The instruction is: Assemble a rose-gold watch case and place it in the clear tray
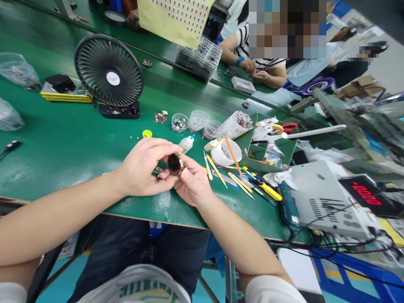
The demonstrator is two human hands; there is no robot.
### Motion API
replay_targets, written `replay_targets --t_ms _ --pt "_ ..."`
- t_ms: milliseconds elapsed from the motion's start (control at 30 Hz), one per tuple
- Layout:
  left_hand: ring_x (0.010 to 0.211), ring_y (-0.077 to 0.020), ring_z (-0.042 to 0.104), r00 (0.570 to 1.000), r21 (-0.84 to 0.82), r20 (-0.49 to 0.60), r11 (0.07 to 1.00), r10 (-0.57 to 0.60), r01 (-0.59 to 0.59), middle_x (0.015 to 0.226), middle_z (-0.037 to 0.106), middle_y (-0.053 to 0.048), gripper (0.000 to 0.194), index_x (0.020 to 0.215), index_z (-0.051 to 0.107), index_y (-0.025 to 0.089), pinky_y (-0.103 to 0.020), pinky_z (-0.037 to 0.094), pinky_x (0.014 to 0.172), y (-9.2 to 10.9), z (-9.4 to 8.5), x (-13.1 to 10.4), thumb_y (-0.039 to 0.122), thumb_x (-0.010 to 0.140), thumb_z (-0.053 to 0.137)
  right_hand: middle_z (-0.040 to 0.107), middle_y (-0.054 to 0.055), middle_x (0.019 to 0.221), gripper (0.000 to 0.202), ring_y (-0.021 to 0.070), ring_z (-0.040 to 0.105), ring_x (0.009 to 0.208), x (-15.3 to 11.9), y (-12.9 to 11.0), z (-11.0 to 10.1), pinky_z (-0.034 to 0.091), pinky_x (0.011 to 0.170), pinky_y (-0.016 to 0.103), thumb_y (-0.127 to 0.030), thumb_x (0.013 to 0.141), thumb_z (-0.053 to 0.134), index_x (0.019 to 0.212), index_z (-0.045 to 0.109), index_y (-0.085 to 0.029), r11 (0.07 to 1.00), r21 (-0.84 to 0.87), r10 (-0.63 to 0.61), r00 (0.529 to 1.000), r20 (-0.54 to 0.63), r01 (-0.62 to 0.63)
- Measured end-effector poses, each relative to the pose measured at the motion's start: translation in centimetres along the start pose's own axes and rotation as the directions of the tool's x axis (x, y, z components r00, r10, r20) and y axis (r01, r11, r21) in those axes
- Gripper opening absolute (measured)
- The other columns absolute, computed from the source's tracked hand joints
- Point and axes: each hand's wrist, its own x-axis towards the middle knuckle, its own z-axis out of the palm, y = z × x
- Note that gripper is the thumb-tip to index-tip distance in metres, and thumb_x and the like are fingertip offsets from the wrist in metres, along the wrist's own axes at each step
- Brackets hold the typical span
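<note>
Both hands meet above the front of the green bench around a small round device with a dark face and a gold-coloured edge. My left hand curls round it from the left, fingers closed along its top and lower side. From the right, my right hand pinches its gold-coloured edge with thumb and fingers. Just beyond the fingertips stands a small white bottle with a blue tip. A yellow-green round piece lies behind my left hand.
A black fan stands at the back left. Small clear cups, a white tub, tweezers and screwdrivers lie to the right. Further right are a grey box and a red-digit display. A person in stripes sits across the bench.
</note>
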Motion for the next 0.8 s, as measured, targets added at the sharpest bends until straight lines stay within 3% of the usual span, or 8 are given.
replay_targets --t_ms 133,267,667,800 --pt "0.120 -0.0271 0.075 1.000 -0.013 0.025 1.000 -0.013 0.013 0.127 0.080 -0.009 0.069 0.150 0.049 0.029 -0.046 0.060 0.102 0.0 -0.1 0.0 0.024 0.088 0.079 0.081 0.003 0.123 0.050 0.0197 0.080 0.086 0.1 0.1 0.0 0.066 0.102 0.052 -0.049 0.077 0.098 0.120 0.080 -0.032 0.996 0.003 -0.092 0.994 -0.052 0.092" --pt "0.119 -0.0277 0.076 0.999 -0.037 0.031 0.999 -0.025 0.026 0.129 0.079 -0.011 0.069 0.150 0.050 0.028 -0.047 0.060 0.101 -0.3 -0.1 0.0 0.029 0.089 0.082 0.082 0.005 0.120 0.036 0.0218 0.078 0.099 0.1 -0.4 0.0 0.064 0.103 0.046 -0.045 0.085 0.090 0.117 0.082 -0.029 0.987 -0.019 -0.160 0.976 -0.148 0.159" --pt "0.119 -0.0294 0.078 0.999 -0.097 0.038 0.995 -0.017 0.021 0.132 0.079 -0.012 0.073 0.151 0.050 0.028 -0.050 0.061 0.101 -0.5 0.1 -0.1 0.032 0.088 0.086 0.083 0.002 0.104 0.027 0.0194 0.075 0.093 0.0 -0.8 -0.1 0.063 0.090 0.037 -0.038 0.082 0.088 0.107 0.084 -0.029 0.981 -0.002 -0.190 0.961 -0.200 0.194" --pt "0.119 -0.0290 0.078 0.999 -0.086 0.043 0.996 -0.013 0.016 0.132 0.079 -0.012 0.075 0.153 0.048 0.030 -0.050 0.061 0.101 -0.6 0.0 -0.1 0.035 0.089 0.085 0.083 0.003 0.107 0.032 0.0223 0.076 0.098 0.0 -0.9 -0.2 0.063 0.095 0.042 -0.042 0.080 0.088 0.108 0.084 -0.029 0.986 -0.016 -0.165 0.964 -0.210 0.166"
